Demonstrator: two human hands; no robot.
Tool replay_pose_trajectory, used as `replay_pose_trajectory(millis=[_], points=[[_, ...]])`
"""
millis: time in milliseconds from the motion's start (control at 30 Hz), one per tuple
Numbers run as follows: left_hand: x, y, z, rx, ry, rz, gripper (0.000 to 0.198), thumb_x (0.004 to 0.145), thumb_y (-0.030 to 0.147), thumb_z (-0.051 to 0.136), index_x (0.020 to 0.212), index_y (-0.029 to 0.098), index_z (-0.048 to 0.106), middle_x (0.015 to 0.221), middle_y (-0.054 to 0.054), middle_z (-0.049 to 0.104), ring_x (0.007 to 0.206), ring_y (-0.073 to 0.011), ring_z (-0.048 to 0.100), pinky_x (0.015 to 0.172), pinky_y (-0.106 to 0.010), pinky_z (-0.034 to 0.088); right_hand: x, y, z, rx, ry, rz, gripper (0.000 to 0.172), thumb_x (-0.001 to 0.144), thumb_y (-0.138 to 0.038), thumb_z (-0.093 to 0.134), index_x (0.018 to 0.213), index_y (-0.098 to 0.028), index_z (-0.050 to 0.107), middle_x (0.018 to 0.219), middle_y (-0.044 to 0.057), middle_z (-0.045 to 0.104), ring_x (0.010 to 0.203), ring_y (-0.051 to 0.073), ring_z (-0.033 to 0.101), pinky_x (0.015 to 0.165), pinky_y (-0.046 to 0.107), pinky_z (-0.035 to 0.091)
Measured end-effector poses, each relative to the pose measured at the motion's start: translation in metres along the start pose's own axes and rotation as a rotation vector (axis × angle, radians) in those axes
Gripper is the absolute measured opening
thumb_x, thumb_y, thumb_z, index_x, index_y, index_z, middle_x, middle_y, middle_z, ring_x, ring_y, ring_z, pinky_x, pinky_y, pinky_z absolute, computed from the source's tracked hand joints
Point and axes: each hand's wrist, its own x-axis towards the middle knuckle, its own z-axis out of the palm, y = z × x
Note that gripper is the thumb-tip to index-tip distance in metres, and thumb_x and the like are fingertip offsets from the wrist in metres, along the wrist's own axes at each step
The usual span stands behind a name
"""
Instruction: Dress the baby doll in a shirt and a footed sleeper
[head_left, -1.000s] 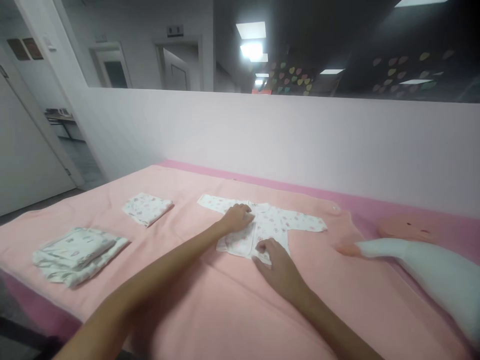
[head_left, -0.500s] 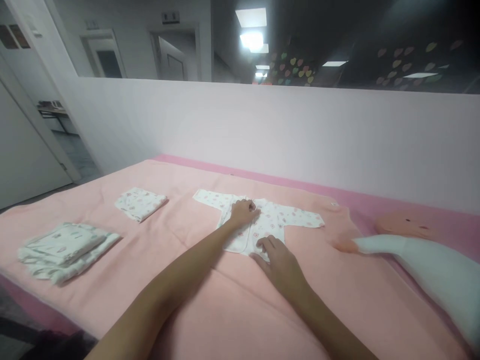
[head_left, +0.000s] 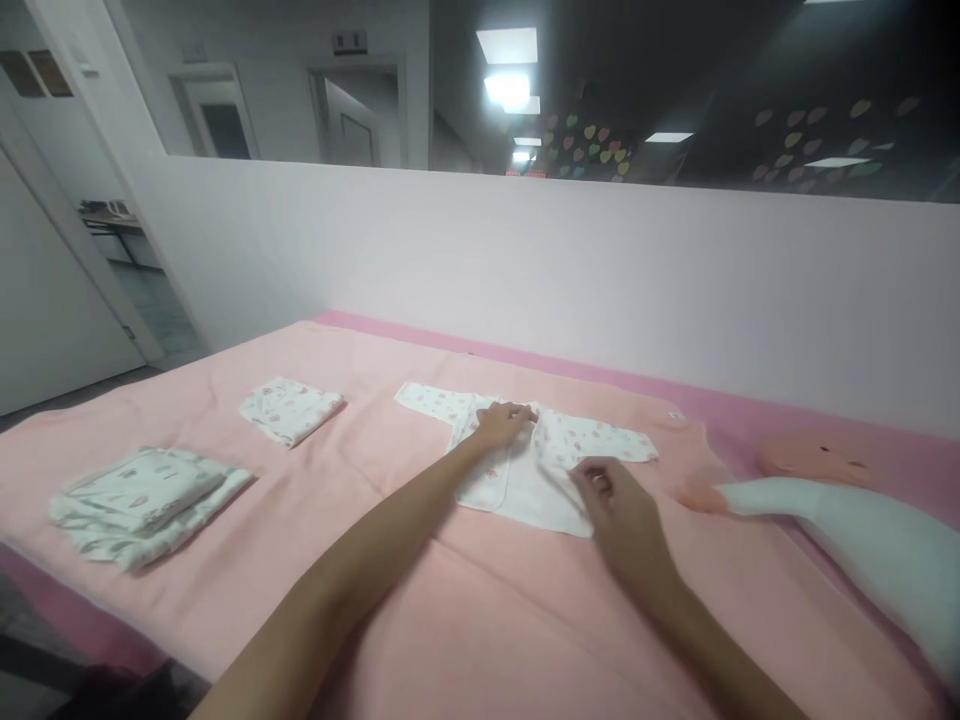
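A small white baby shirt (head_left: 484, 490) with a fine printed pattern lies spread on a pink blanket (head_left: 465, 610), its sleeves stretched out to both sides. Near the neckline, my left hand (head_left: 508, 425) has its fingers closed on the shirt's front edge. My right hand (head_left: 619, 505) pinches the edge of the right front panel at its lower side and holds it folded back toward the right. The plain white inside of the shirt shows between the two hands. My fingers partly cover the collar.
Left on the blanket lie a small folded patterned garment (head_left: 289, 408) and a larger folded stack of cloth (head_left: 150, 505). A white, long-necked plush toy (head_left: 847, 520) with an orange beak rests at the right. Behind runs a white wall (head_left: 525, 270) under a dark window.
My right hand has moved right and slightly up with the shirt's front panel, baring the white inside. My left hand has shifted slightly right at the neckline.
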Motion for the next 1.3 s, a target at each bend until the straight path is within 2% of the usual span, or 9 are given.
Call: replay_pose_trajectory(millis=[167,367,533,733,900,1000,1067,1200,1300], points=[[-0.007,0.008,0.011,0.185,-0.181,0.311,0.037,0.102,0.046,0.044,0.128,0.043,0.071,0.142,0.001,0.063,0.135,-0.0329,0.046,0.118,-0.057,0.022,0.004,0.047,-0.044,-0.065,0.107,0.107,0.046,0.096,-0.06,0.056,0.123,-0.023,0.058,0.088,0.003,0.068,0.075,0.02,0.065,0.065,0.029,0.048],[-0.019,0.01,0.024,0.242,-0.235,0.38,0.053,0.103,0.055,0.043,0.155,0.043,0.043,0.159,-0.004,0.045,0.146,-0.0324,0.036,0.121,-0.055,0.023,-0.009,0.086,-0.052,-0.208,-0.082,0.11,0.041,0.096,-0.052,0.049,0.126,-0.026,0.059,0.091,0.003,0.07,0.077,0.023,0.067,0.068,0.032,0.048],[0.014,0.017,0.038,0.286,-0.152,0.329,0.051,0.103,0.052,0.042,0.149,0.031,0.05,0.157,-0.009,0.046,0.143,-0.0338,0.039,0.119,-0.056,0.026,-0.012,0.089,-0.047,-0.228,-0.141,0.135,0.049,0.097,-0.06,0.046,0.13,-0.027,0.059,0.1,0.004,0.07,0.091,0.025,0.068,0.078,0.037,0.05],[0.062,0.025,0.054,0.186,-0.166,0.24,0.035,0.09,0.041,0.064,0.122,0.027,0.067,0.127,-0.007,0.068,0.13,-0.0322,0.052,0.118,-0.054,0.03,-0.01,0.093,-0.042,-0.168,-0.151,0.137,0.044,0.097,-0.055,0.048,0.126,-0.025,0.06,0.099,0.003,0.07,0.088,0.024,0.067,0.079,0.037,0.051],[0.065,0.02,0.062,0.017,-0.094,0.173,0.038,0.099,0.048,0.054,0.13,0.026,0.059,0.119,-0.002,0.072,0.1,-0.0175,0.068,0.105,-0.038,0.047,-0.007,0.097,-0.044,-0.116,-0.09,0.094,0.038,0.097,-0.047,0.047,0.125,-0.027,0.064,0.097,0.004,0.068,0.084,0.022,0.066,0.075,0.035,0.051],[0.064,0.022,0.065,-0.165,0.002,0.198,0.038,0.1,0.045,0.054,0.133,0.027,0.056,0.121,-0.002,0.071,0.093,-0.0146,0.067,0.091,-0.03,0.053,-0.008,0.099,-0.047,-0.177,-0.074,0.113,0.037,0.098,-0.045,0.045,0.121,-0.029,0.068,0.096,0.004,0.066,0.084,0.023,0.065,0.074,0.036,0.052],[0.064,0.025,0.066,-0.228,0.02,0.238,0.035,0.1,0.037,0.054,0.134,0.027,0.056,0.121,-0.003,0.072,0.095,-0.0152,0.067,0.091,-0.029,0.053,-0.008,0.1,-0.048,-0.234,-0.052,0.107,0.036,0.097,-0.044,0.046,0.118,-0.027,0.07,0.097,0.006,0.065,0.083,0.023,0.064,0.075,0.038,0.052],[0.063,0.025,0.07,-0.01,0.052,0.344,0.029,0.101,0.028,0.049,0.126,0.025,0.062,0.129,-0.005,0.069,0.109,-0.0199,0.066,0.11,-0.039,0.042,-0.009,0.095,-0.047,-0.347,0.04,-0.073,0.036,0.099,-0.043,0.046,0.112,-0.021,0.071,0.112,0.013,0.064,0.104,0.03,0.062,0.091,0.048,0.051],[0.061,0.018,0.075,0.189,0.072,0.387,0.033,0.103,0.037,0.044,0.126,0.023,0.065,0.138,-0.008,0.063,0.127,-0.0263,0.057,0.118,-0.046,0.034,-0.013,0.082,-0.042,-0.323,-0.009,-0.194,0.038,0.102,-0.046,0.046,0.122,-0.022,0.068,0.126,0.014,0.063,0.119,0.032,0.059,0.1,0.051,0.051]])
